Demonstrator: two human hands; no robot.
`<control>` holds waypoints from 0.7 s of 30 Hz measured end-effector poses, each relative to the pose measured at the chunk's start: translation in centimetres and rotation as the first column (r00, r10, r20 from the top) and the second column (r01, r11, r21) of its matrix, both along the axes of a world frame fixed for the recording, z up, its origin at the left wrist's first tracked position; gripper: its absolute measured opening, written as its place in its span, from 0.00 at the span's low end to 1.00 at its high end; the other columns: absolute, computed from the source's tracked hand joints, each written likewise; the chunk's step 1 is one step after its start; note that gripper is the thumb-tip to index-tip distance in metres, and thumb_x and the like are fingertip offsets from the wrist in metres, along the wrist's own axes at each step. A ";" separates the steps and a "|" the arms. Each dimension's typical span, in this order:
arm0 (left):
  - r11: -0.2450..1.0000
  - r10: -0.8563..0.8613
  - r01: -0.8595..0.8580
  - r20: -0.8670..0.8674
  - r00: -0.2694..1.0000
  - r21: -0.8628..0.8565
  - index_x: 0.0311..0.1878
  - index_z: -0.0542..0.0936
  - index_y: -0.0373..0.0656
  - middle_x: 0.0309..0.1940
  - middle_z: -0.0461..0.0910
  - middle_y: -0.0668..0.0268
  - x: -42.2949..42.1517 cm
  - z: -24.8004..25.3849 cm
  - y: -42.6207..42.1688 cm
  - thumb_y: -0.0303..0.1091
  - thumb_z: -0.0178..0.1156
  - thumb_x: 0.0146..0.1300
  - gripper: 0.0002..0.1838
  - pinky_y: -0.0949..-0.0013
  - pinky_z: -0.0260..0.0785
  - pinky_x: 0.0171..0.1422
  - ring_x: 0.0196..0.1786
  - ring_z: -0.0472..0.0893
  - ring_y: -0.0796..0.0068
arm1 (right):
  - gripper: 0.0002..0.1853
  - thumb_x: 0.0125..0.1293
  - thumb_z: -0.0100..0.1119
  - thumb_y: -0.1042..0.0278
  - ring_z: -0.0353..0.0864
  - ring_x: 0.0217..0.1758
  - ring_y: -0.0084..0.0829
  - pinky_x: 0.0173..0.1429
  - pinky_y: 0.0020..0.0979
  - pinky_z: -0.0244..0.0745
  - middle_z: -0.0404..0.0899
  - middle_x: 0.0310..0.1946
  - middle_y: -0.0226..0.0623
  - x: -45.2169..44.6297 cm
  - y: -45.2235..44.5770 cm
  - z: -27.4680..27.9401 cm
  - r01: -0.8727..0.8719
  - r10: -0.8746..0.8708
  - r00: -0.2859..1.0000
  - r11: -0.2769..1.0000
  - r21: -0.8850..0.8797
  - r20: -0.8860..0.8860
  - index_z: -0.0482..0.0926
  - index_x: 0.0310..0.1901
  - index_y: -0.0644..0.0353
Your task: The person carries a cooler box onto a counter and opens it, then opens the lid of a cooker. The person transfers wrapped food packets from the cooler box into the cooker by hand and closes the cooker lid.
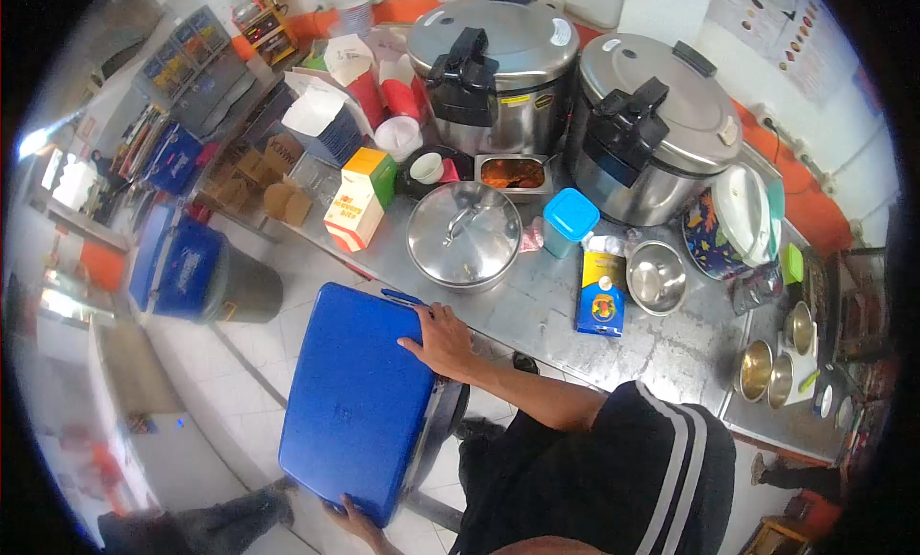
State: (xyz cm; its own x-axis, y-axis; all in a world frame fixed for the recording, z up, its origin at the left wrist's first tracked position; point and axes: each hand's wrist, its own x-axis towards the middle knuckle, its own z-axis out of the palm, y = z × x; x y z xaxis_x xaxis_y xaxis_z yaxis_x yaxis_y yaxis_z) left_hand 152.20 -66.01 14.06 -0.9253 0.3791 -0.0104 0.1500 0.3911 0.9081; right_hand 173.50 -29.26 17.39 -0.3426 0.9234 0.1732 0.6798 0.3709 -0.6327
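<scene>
A large blue rectangular lid (pixel 355 402) is in front of me, over a greyish container whose side shows partly along its right edge. My right hand (pixel 444 342) grips the lid's upper right edge, with the thumb lying on its top, close to a thin blue handle (pixel 401 296). At the lower edge, my left hand (pixel 355 522) holds the lid's rim; part of that hand is hidden under it. The steel counter (pixel 537 315) beside it carries a lidded steel pot (pixel 464 235), a blue-lidded plastic tub (pixel 569 219) and a blue-and-yellow packet (pixel 602 291).
Two big steel rice cookers (pixel 498 76) stand at the counter's back. Steel bowls (pixel 656 277), a food carton (pixel 356 210) and stacked paper boxes (pixel 326 124) are also on it. A grey bin with a blue lid (pixel 192 272) stands left. Other people's legs (pixel 220 521) show at lower left and right.
</scene>
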 end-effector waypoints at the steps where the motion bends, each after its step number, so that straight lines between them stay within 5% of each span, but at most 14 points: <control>1: 1.000 0.011 -0.011 -0.008 1.000 -0.004 0.70 0.57 0.32 0.70 0.58 0.50 -0.3 0.6 0.1 0.41 0.60 0.65 0.37 0.57 0.52 0.72 0.69 0.60 0.57 | 0.37 0.59 0.62 0.43 0.74 0.50 0.47 0.48 0.42 0.76 0.72 0.44 0.53 0.7 -0.3 0.2 -0.032 0.032 0.998 0.999 -0.006 0.046 0.68 0.55 0.72; 7: 0.988 -0.096 0.090 0.043 0.994 0.128 0.71 0.57 0.33 0.68 0.62 0.51 -3.9 0.7 -0.9 0.38 0.59 0.62 0.37 0.59 0.49 0.73 0.69 0.61 0.57 | 0.39 0.58 0.64 0.44 0.72 0.49 0.50 0.56 0.46 0.70 0.71 0.44 0.56 4.5 -3.3 0.8 -0.163 0.172 0.981 0.982 -0.097 0.094 0.64 0.56 0.73; 9: 0.931 -0.261 0.194 0.191 0.946 0.309 0.71 0.57 0.33 0.69 0.61 0.52 -4.0 2.1 0.0 0.40 0.57 0.61 0.38 0.58 0.50 0.73 0.70 0.61 0.58 | 0.40 0.58 0.64 0.45 0.70 0.51 0.53 0.56 0.48 0.69 0.69 0.45 0.58 5.2 -4.5 1.4 -0.189 0.203 0.976 0.969 -0.162 0.076 0.61 0.60 0.72; 11: 0.890 -0.275 0.126 0.296 0.914 0.438 0.71 0.57 0.34 0.70 0.60 0.51 -3.6 4.1 0.2 0.45 0.55 0.61 0.39 0.56 0.49 0.74 0.70 0.61 0.57 | 0.42 0.59 0.63 0.46 0.69 0.52 0.56 0.55 0.51 0.68 0.68 0.46 0.60 5.4 -5.5 2.7 -0.175 0.188 0.965 0.981 -0.085 0.181 0.58 0.63 0.71; 13: 0.748 -0.433 0.103 0.366 0.824 0.655 0.72 0.56 0.36 0.70 0.59 0.50 -5.4 4.4 -0.9 0.45 0.52 0.63 0.37 0.53 0.49 0.75 0.71 0.61 0.55 | 0.41 0.59 0.63 0.47 0.68 0.53 0.58 0.53 0.52 0.68 0.67 0.47 0.63 5.5 -5.5 4.7 -0.189 0.204 0.965 0.977 -0.100 0.166 0.59 0.65 0.67; 15: 0.748 -0.378 0.241 0.099 0.921 0.618 0.72 0.56 0.38 0.70 0.59 0.48 -6.9 7.6 -1.4 0.46 0.48 0.67 0.35 0.52 0.49 0.76 0.72 0.59 0.53 | 0.38 0.59 0.62 0.47 0.69 0.52 0.57 0.53 0.51 0.68 0.67 0.47 0.62 5.2 -4.5 7.4 -0.230 0.237 0.967 0.970 -0.079 0.093 0.62 0.64 0.64; 17: 0.474 -0.568 0.037 0.273 0.777 0.880 0.70 0.60 0.36 0.69 0.61 0.46 -8.3 12.5 -0.1 0.49 0.43 0.70 0.32 0.51 0.52 0.75 0.72 0.60 0.51 | 0.33 0.62 0.60 0.48 0.72 0.50 0.52 0.53 0.48 0.69 0.71 0.45 0.57 3.9 -3.0 11.1 -0.221 0.217 0.972 0.974 -0.042 -0.086 0.65 0.62 0.62; 20: 0.399 -0.490 -0.015 0.227 0.841 0.917 0.66 0.65 0.33 0.65 0.65 0.44 -11.9 15.5 2.7 0.51 0.39 0.71 0.32 0.51 0.53 0.74 0.69 0.65 0.49 | 0.31 0.64 0.59 0.52 0.75 0.49 0.48 0.55 0.43 0.69 0.73 0.48 0.52 1.1 0.6 14.3 -0.249 0.245 0.896 0.968 0.038 -0.369 0.66 0.63 0.61; 21: 0.456 -0.162 -0.134 0.230 0.960 0.880 0.65 0.66 0.32 0.63 0.67 0.43 -13.2 15.7 4.2 0.51 0.39 0.71 0.32 0.51 0.55 0.73 0.67 0.67 0.49 | 0.32 0.63 0.60 0.53 0.75 0.51 0.48 0.58 0.40 0.69 0.73 0.51 0.50 0.1 1.7 14.1 -0.249 0.270 0.829 0.962 0.109 -0.489 0.65 0.64 0.61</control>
